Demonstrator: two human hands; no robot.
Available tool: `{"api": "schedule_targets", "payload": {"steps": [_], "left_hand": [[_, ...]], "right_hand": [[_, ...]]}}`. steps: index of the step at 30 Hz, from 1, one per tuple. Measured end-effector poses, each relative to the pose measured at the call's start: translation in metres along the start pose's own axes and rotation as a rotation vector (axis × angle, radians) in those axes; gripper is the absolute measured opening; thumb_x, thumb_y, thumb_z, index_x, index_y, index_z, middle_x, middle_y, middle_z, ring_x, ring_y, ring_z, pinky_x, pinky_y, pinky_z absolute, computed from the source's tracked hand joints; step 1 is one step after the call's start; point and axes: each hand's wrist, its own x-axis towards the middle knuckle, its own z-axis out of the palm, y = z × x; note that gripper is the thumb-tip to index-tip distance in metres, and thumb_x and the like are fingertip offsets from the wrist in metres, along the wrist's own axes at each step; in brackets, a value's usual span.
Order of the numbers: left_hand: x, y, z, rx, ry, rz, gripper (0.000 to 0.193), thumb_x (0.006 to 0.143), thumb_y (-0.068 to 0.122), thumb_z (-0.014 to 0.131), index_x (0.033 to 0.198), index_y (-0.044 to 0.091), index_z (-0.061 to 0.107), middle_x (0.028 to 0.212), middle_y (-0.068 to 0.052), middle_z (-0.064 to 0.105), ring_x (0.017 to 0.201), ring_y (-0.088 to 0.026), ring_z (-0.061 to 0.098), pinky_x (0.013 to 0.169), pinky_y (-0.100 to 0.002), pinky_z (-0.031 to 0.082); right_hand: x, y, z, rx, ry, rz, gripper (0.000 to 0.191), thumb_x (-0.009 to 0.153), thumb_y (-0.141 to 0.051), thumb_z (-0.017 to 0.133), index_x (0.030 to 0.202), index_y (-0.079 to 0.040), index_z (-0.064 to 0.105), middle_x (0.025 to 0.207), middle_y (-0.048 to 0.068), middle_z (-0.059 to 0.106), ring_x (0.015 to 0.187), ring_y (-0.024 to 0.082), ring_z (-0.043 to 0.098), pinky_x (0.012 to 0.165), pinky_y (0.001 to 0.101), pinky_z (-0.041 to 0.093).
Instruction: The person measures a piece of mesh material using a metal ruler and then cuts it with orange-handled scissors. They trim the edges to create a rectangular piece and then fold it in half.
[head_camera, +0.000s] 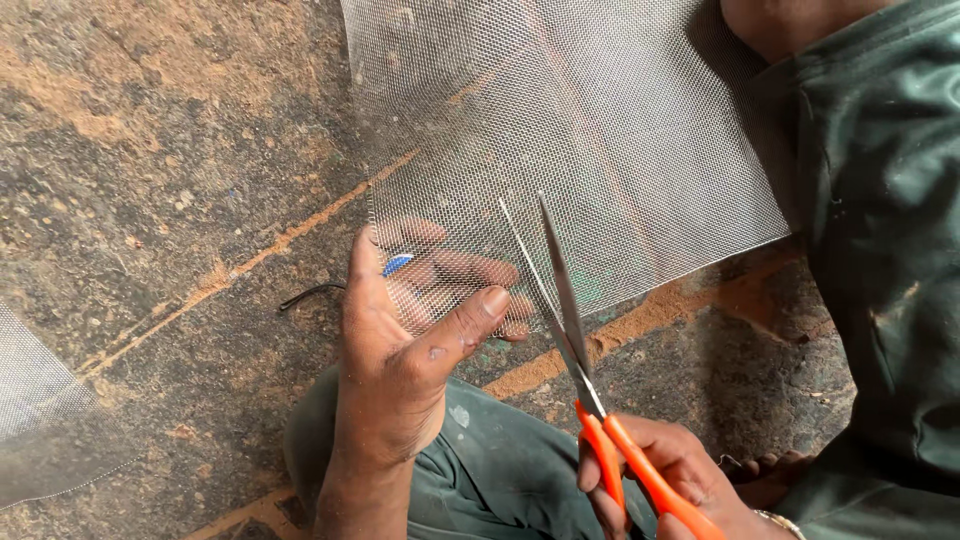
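Dusty concrete floor (150, 150) below; left hand (400, 350) pinching wire mesh (600, 120), right hand (680, 480) gripping open orange-handled scissors (570, 320). Risk: blades nicking fingers beside mesh edge.

The fingers (455, 272) of the left hand (395, 350) lay behind the wire mesh sheet (590, 130) and showed only dimly through the weave, with a small blue object (397, 264) among them that was too veiled to name. The mesh ran off the top edge, far from that hand. Below the right hand (680, 480), the orange scissor handles (640, 475) were cut by the bottom edge, so the grip was only partly seen. Where the scissor blades (560, 290) met the mesh, a cut could perhaps be made out. A second mesh piece (40, 400), left of the left hand, was cropped and blurred.
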Motion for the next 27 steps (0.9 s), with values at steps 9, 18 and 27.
{"api": "schedule_targets", "payload": {"steps": [9, 18, 27], "left_hand": [[-0.005, 0.000, 0.002, 0.174, 0.089, -0.018, 0.103, 0.080, -0.002, 0.071, 0.153, -0.012, -0.001, 0.130, -0.030, 0.054, 0.096, -0.023, 0.074, 0.078, -0.031, 0.066], [-0.009, 0.001, -0.004, 0.317, 0.045, 0.036, 0.097, 0.086, 0.002, 0.072, 0.152, -0.017, 0.004, 0.128, -0.029, 0.058, 0.099, -0.019, 0.073, 0.077, -0.027, 0.065], [-0.011, -0.002, -0.009, 0.363, 0.021, -0.013, 0.102, 0.084, 0.011, 0.076, 0.151, -0.017, 0.005, 0.147, -0.034, 0.037, 0.130, -0.028, 0.060, 0.094, -0.035, 0.062]], "right_hand": [[0.003, 0.005, 0.013, 0.012, 0.088, 0.023, 0.085, 0.077, -0.075, 0.073, 0.099, 0.007, 0.069, 0.063, 0.006, 0.062, 0.053, 0.015, 0.059, 0.055, 0.0296, 0.052], [0.005, 0.007, 0.021, -0.058, 0.136, -0.006, 0.085, 0.081, -0.077, 0.066, 0.100, 0.006, 0.069, 0.061, 0.007, 0.061, 0.051, 0.017, 0.060, 0.056, 0.0311, 0.055], [0.009, -0.002, 0.024, 0.054, 0.145, 0.074, 0.095, 0.071, -0.080, 0.071, 0.103, 0.009, 0.068, 0.064, 0.008, 0.062, 0.055, 0.017, 0.062, 0.053, 0.0307, 0.058]]}}
